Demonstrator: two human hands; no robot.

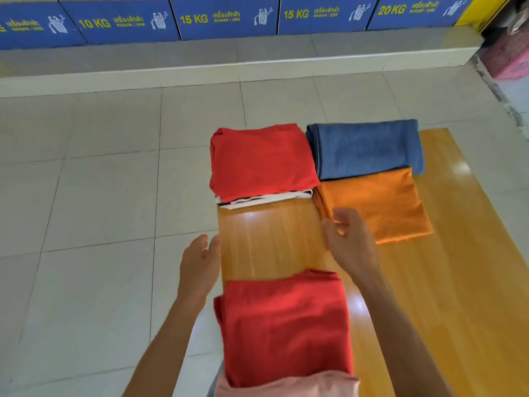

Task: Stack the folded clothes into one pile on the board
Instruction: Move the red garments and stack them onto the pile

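A wooden board (pixel 269 239) lies on the tiled floor. At its far left a folded red garment (pixel 262 160) rests on a folded black-and-white striped one (pixel 266 199). To their right a folded blue garment (pixel 365 149) lies partly over the far edge of a folded orange one (pixel 378 206). Another folded red garment (pixel 286 325) lies near me, on top of a pink one (pixel 286 386). My left hand (pixel 199 266) hovers open at the board's left edge. My right hand (pixel 347 242) is above the board by the orange garment's near left corner, fingers loosely curled, holding nothing.
Grey floor tiles (pixel 100 196) surround the board. A low white step (pixel 229 73) runs along the back, below blue washer panels (pixel 226 17) marked with weights. A pink object (pixel 512 58) stands at the far right. Bare board (pixel 458 267) shows on the right.
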